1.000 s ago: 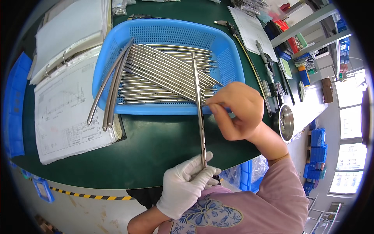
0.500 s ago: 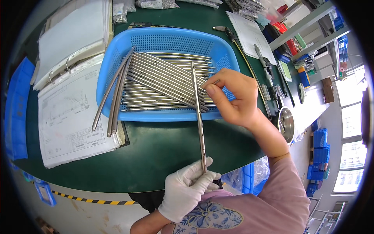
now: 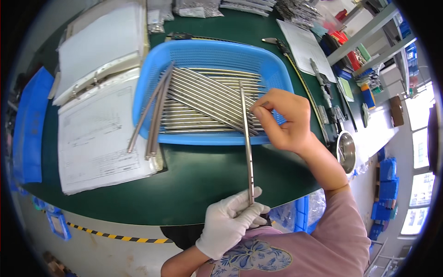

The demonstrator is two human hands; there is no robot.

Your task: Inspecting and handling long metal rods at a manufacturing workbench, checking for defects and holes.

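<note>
My left hand (image 3: 230,222), in a white glove, is closed around the near end of a slim metal rod (image 3: 248,143) with small holes along it. The rod points away from me, its far end over the blue plastic basket (image 3: 212,139). My bare right hand (image 3: 287,119) pinches a small thin pin (image 3: 260,106) between thumb and fingertips, just right of the rod's upper part. In the basket lie many similar metal rods (image 3: 207,99), mostly flat and stacked crosswise. Several more rods (image 3: 157,115) lean over the basket's left edge, their near ends sticking out.
An open ring binder with drawings (image 3: 101,134) lies left of the basket. Calipers (image 3: 281,46), a micrometer (image 3: 323,85) and a steel bowl (image 3: 346,152) are on the right. Bagged parts (image 3: 198,8) sit along the back. A blue bin (image 3: 32,129) stands far left.
The whole scene has shifted slightly to the right in the picture as the view moved. Both hands keep their holds, with the pin still beside the rod.
</note>
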